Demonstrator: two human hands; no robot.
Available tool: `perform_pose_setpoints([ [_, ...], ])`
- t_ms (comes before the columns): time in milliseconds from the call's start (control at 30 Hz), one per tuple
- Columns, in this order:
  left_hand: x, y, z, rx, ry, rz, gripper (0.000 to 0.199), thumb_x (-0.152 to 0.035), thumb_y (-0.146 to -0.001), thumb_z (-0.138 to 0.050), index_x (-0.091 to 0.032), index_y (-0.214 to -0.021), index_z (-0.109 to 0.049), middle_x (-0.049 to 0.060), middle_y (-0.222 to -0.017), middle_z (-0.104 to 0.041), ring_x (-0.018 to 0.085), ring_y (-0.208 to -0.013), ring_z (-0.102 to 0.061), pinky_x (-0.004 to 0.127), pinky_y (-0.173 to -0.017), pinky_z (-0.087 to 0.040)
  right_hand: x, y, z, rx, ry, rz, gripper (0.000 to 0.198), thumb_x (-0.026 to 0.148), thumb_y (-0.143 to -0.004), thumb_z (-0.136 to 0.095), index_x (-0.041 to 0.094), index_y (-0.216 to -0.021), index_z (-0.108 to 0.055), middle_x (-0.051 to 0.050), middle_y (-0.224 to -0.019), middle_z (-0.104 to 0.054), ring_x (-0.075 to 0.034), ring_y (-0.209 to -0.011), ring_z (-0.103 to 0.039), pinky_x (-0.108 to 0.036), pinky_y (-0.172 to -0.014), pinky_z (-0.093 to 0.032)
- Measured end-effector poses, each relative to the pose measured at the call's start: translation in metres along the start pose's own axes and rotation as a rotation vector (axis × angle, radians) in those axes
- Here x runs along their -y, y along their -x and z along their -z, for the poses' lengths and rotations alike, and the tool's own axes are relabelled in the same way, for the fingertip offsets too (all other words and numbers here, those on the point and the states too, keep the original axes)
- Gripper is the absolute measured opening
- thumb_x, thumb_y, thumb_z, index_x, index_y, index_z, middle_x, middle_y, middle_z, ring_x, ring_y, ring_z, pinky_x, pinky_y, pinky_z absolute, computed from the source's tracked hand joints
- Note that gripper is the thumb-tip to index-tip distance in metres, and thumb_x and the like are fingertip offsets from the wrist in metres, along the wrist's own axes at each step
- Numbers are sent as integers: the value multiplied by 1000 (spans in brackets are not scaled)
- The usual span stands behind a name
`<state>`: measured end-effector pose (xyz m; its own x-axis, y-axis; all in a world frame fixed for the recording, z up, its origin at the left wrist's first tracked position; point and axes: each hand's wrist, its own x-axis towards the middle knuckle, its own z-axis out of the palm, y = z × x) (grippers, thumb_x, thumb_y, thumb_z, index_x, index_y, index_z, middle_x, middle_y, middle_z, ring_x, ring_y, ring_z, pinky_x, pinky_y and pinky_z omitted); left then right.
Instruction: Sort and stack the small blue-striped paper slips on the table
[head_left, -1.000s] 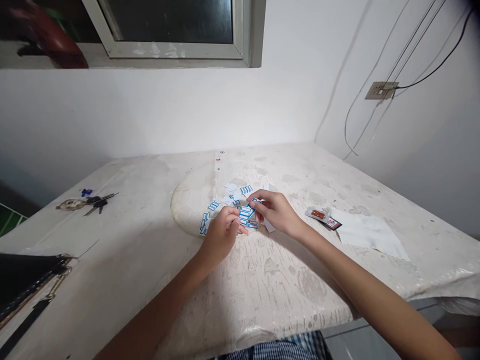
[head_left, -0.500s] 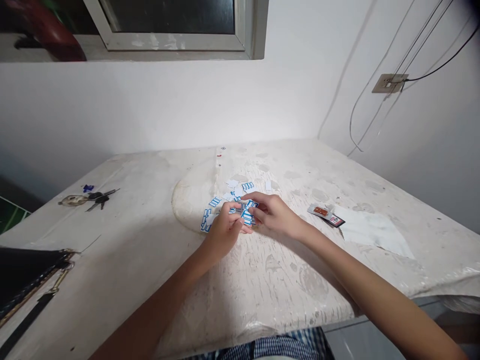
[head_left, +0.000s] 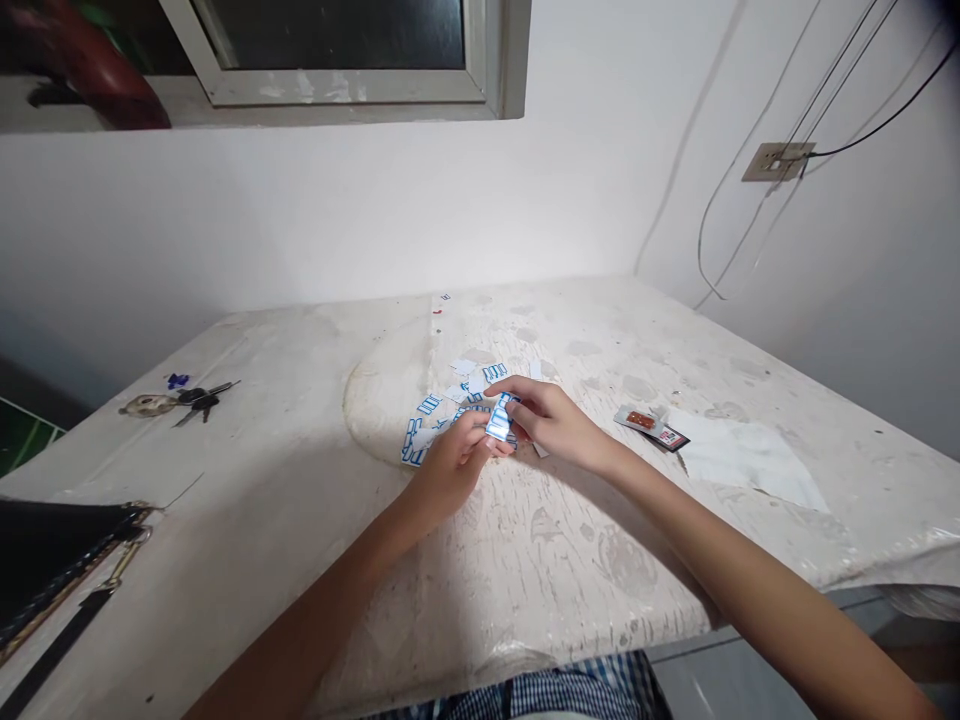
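Between my two hands is a small white paper piece with blue outlines (head_left: 500,420), tilted up off the table. The fingers of my left hand (head_left: 459,452) pinch its lower left end. My right hand (head_left: 551,418) grips its upper right part between thumb and index finger. Under and behind my hands lie several more blue-outlined paper pieces (head_left: 412,438), partly hidden by my fingers. Plain white scraps (head_left: 463,367) are scattered just beyond them.
Keys with a fob (head_left: 196,397) lie at the left, with a black pouch (head_left: 60,560) nearer me. To the right are a small packet (head_left: 641,418), a black-edged card (head_left: 670,438) and a white sheet (head_left: 750,460). A socket (head_left: 778,161) with cables is on the wall.
The paper piece between my hands has turned more upright and shows more of its face. My right fingers have shifted slightly up it. The other things stay put.
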<state>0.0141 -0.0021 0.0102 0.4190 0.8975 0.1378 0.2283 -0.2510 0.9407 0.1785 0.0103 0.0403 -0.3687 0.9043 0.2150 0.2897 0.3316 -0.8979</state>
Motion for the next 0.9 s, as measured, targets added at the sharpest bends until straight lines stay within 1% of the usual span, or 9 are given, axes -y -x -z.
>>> perform_pose_setpoints([
  [200, -1, -3, 1, -15, 5, 13, 24, -37, -82, -46, -18, -96, -49, 9, -93, -67, 21, -93, -61, 34, -80, -46, -6, -3, 0, 12, -54, 12, 31, 10, -83, -32, 14, -104, -54, 1, -63, -50, -9, -53, -49, -22, -52, -39],
  [333, -3, -5, 1, -26, -1, 28, 22, -38, -82, -46, -19, -93, -46, 7, -91, -67, 21, -91, -61, 33, -80, -45, -9, -4, -2, 9, -65, 44, 31, 10, -84, -32, 16, -104, -55, 1, -65, -51, -9, -54, -49, -23, -55, -41],
  [500, -2, -5, 3, -9, 22, 18, 22, -38, -81, -48, -19, -93, -47, 7, -93, -67, 21, -92, -61, 32, -81, -45, -14, -5, -5, 1, -106, 40, 30, 11, -85, -33, 16, -105, -54, 2, -60, -50, -9, -51, -48, -22, -52, -41],
  [633, -1, -6, 4, -27, 57, 24, 20, -35, -81, -49, -18, -92, -49, 8, -91, -66, 21, -90, -61, 32, -77, -46, -19, -6, -8, 21, -160, 52, 27, 16, -88, -33, 18, -108, -52, 3, -56, -50, -10, -50, -49, -23, -52, -41],
  [767, -5, -7, 4, -48, 140, 41, 17, -30, -77, -53, -16, -87, -53, 7, -88, -66, 20, -85, -61, 31, -76, -46, -21, -6, -10, 38, -228, 34, 25, 18, -88, -32, 19, -106, -50, 4, -54, -49, -10, -47, -47, -23, -50, -41],
  [900, -13, -7, 4, -64, 304, 112, 18, -29, -72, -57, -15, -83, -56, 6, -78, -65, 17, -74, -61, 30, -75, -46, -20, -5, -13, -17, -238, 42, 21, 18, -88, -33, 19, -100, -50, 5, -53, -46, -9, -47, -46, -22, -49, -39],
])
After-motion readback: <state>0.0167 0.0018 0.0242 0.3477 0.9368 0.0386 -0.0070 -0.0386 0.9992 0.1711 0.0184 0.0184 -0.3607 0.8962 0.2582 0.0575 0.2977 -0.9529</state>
